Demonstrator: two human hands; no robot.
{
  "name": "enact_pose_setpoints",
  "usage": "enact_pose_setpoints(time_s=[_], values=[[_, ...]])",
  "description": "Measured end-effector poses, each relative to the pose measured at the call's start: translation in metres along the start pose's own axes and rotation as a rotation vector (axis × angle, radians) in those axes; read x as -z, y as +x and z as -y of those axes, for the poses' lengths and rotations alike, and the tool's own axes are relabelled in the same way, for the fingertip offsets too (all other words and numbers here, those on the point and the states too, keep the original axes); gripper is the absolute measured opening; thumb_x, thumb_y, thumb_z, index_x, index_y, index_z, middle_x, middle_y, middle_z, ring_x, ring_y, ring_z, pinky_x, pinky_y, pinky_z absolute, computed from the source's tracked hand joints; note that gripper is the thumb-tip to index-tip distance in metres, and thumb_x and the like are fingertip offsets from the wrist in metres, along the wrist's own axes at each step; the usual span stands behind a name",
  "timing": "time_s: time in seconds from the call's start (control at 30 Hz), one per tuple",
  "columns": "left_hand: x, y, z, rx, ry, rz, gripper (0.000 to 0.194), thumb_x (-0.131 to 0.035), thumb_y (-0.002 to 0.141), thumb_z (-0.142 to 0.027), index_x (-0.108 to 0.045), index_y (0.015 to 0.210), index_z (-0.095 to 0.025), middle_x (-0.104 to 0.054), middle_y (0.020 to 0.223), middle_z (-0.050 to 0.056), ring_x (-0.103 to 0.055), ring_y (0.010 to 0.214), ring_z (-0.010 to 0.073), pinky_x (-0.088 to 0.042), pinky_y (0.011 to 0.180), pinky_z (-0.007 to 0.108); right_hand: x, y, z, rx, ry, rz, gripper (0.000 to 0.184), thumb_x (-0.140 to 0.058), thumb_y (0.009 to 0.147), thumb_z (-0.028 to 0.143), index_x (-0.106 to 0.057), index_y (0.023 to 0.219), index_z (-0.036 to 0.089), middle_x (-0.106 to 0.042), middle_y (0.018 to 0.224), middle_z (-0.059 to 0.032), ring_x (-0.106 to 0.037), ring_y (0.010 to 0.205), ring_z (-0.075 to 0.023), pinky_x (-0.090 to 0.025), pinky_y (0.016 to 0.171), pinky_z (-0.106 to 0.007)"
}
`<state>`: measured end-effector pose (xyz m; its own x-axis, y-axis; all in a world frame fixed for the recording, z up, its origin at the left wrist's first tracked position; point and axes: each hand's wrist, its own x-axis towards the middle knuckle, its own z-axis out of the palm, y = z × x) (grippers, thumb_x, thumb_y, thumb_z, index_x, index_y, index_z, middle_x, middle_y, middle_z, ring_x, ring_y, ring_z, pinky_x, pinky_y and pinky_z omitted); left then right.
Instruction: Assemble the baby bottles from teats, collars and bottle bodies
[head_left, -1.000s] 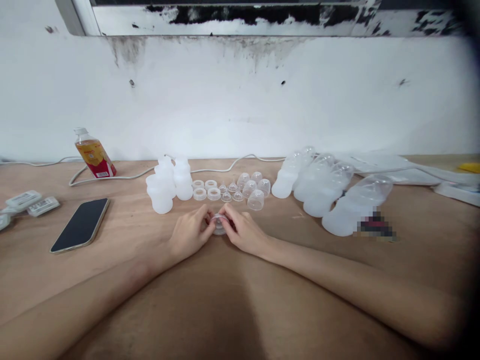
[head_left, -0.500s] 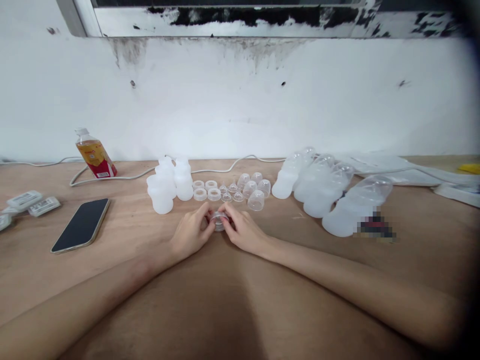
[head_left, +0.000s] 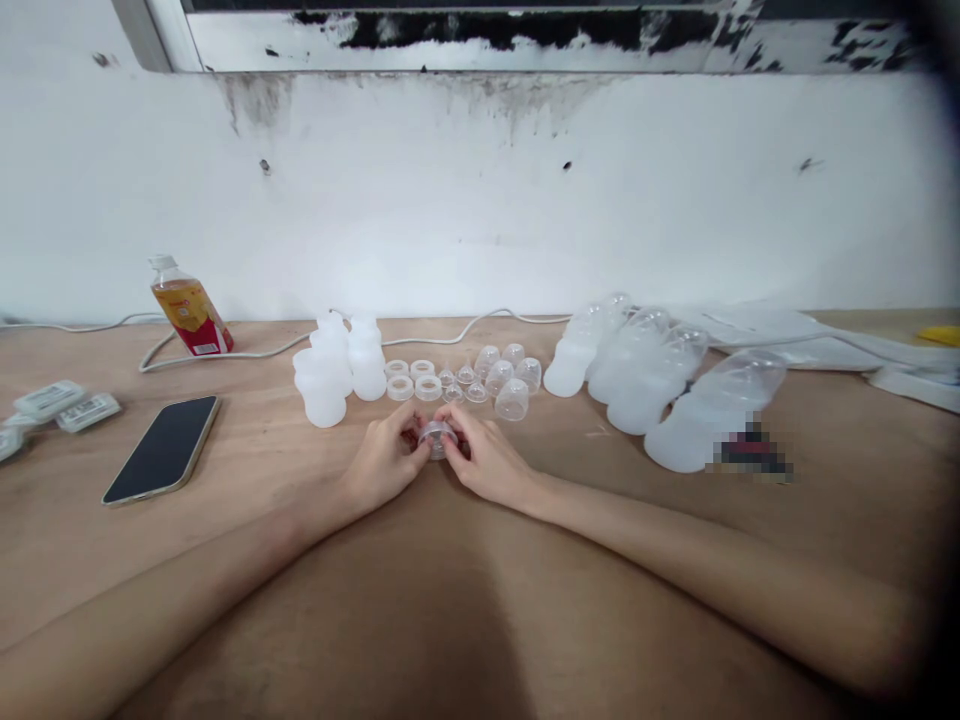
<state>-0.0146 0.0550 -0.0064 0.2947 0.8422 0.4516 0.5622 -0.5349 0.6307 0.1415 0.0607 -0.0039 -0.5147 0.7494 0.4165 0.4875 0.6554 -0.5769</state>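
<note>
Between my two hands, just above the middle of the table, is a small translucent bottle collar ring [head_left: 437, 441]. My left hand [head_left: 389, 451] pinches its left side with thumb and fingers. From the right, my right hand [head_left: 480, 455] grips the other side the same way. The fingers partly cover the ring, so whether a nipple sits inside it is unclear. Just beyond the hands lie several white collar rings [head_left: 428, 388], several clear nipples [head_left: 475, 393] and several clear dome caps [head_left: 511, 400].
White bottle bodies [head_left: 325, 392] stand at the back left. Capped baby bottles [head_left: 686, 430] stand to the right. A phone [head_left: 163, 450], a drink bottle [head_left: 192, 310] and small white packets [head_left: 88, 411] are on the left. A white cable [head_left: 480, 325] runs along the back by plastic bags [head_left: 765, 335].
The collar ring has tilted slightly between my fingertips, and my fingers have shifted a little around it. Both hands stay in nearly the same place.
</note>
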Motion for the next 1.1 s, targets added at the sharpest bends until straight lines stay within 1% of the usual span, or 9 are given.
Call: enact_pose_setpoints(time_s=[0.07, 0.13, 0.23, 0.3, 0.47, 0.73, 0.9, 1.0, 1.1], values=[[-0.0001, 0.0005, -0.0014, 0.011, 0.018, -0.009, 0.003, -0.047, 0.071, -0.016, -0.045, 0.071, -0.018, -0.051, 0.06, -0.004, -0.047, 0.055, 0.0091, -0.038, 0.054, 0.02, -0.0004, 0.0002, -0.0004, 0.004, -0.009, -0.01, 0.016, -0.036, 0.078, 0.013, -0.04, 0.092, 0.019, -0.054, 0.071, 0.0004, -0.048, 0.058, -0.0112, -0.036, 0.056, -0.023], [0.0011, 0.0008, -0.0015, 0.035, -0.002, 0.008, 0.001, -0.046, 0.073, -0.019, -0.046, 0.074, -0.018, -0.052, 0.06, -0.004, -0.048, 0.055, 0.0095, -0.039, 0.055, 0.021, 0.0001, 0.0004, -0.0002, 0.004, -0.006, -0.015, 0.015, -0.036, 0.079, 0.014, -0.04, 0.093, 0.019, -0.054, 0.071, 0.0002, -0.048, 0.058, -0.0114, -0.036, 0.055, -0.023], [0.0035, 0.0008, 0.0005, 0.064, -0.095, 0.067, 0.008, -0.048, 0.074, -0.022, -0.045, 0.081, -0.018, -0.056, 0.067, -0.002, -0.052, 0.061, 0.0107, -0.042, 0.059, 0.023, 0.0019, 0.0003, 0.0008, 0.012, 0.023, 0.007, 0.017, -0.039, 0.079, 0.017, -0.038, 0.096, 0.019, -0.055, 0.073, -0.0009, -0.049, 0.059, -0.0116, -0.037, 0.056, -0.023], [0.0044, 0.0006, 0.0023, 0.064, -0.136, 0.086, 0.012, -0.05, 0.073, -0.021, -0.044, 0.082, -0.018, -0.058, 0.071, -0.002, -0.054, 0.065, 0.0112, -0.043, 0.062, 0.023, 0.0027, 0.0001, 0.0011, 0.02, 0.034, 0.017, 0.019, -0.041, 0.077, 0.016, -0.037, 0.096, 0.018, -0.056, 0.075, -0.0014, -0.05, 0.06, -0.0116, -0.037, 0.056, -0.023], [0.0043, 0.0002, 0.0036, 0.043, -0.11, 0.084, 0.011, -0.049, 0.072, -0.017, -0.044, 0.081, -0.018, -0.057, 0.068, -0.002, -0.052, 0.062, 0.0107, -0.042, 0.061, 0.023, 0.002, -0.0004, 0.0001, 0.008, 0.027, 0.024, 0.02, -0.042, 0.075, 0.014, -0.037, 0.095, 0.019, -0.056, 0.073, -0.0002, -0.048, 0.056, -0.0105, -0.036, 0.053, -0.022], [0.0009, 0.0005, 0.0011, 0.045, -0.003, 0.031, 0.011, -0.049, 0.069, -0.015, -0.044, 0.078, -0.019, -0.054, 0.065, -0.004, -0.049, 0.058, 0.0095, -0.037, 0.055, 0.02, 0.0005, 0.001, 0.0018, -0.017, 0.062, 0.014, 0.02, -0.041, 0.074, 0.012, -0.038, 0.093, 0.019, -0.057, 0.074, 0.0001, -0.05, 0.059, -0.0106, -0.037, 0.055, -0.022], [-0.0042, 0.0032, 0.0021, 0.058, -0.015, 0.005, 0.009, -0.049, 0.07, -0.016, -0.043, 0.076, -0.019, -0.052, 0.06, -0.005, -0.048, 0.053, 0.0086, -0.035, 0.051, 0.019, -0.0002, 0.0029, 0.0014, -0.055, 0.101, 0.015, 0.018, -0.039, 0.074, 0.012, -0.035, 0.09, 0.02, -0.056, 0.069, 0.0024, -0.047, 0.053, -0.0097, -0.036, 0.054, -0.022], [-0.002, 0.0032, 0.0, 0.051, -0.038, 0.028, 0.007, -0.047, 0.072, -0.019, -0.043, 0.078, -0.019, -0.056, 0.062, -0.005, -0.05, 0.055, 0.0089, -0.036, 0.053, 0.019, -0.0007, 0.0039, -0.0011, -0.068, 0.117, -0.001, 0.016, -0.039, 0.075, 0.014, -0.035, 0.089, 0.02, -0.054, 0.065, 0.0033, -0.045, 0.051, -0.0095, -0.035, 0.052, -0.022], [0.0024, 0.0014, -0.0029, 0.029, -0.022, 0.031, 0.006, -0.041, 0.078, -0.021, -0.043, 0.083, -0.019, -0.058, 0.066, -0.004, -0.051, 0.057, 0.0092, -0.037, 0.055, 0.02, -0.0007, 0.0036, -0.0029, -0.057, 0.124, -0.033, 0.015, -0.038, 0.077, 0.017, -0.037, 0.092, 0.02, -0.053, 0.066, 0.0022, -0.046, 0.053, -0.0104, -0.035, 0.052, -0.022]])
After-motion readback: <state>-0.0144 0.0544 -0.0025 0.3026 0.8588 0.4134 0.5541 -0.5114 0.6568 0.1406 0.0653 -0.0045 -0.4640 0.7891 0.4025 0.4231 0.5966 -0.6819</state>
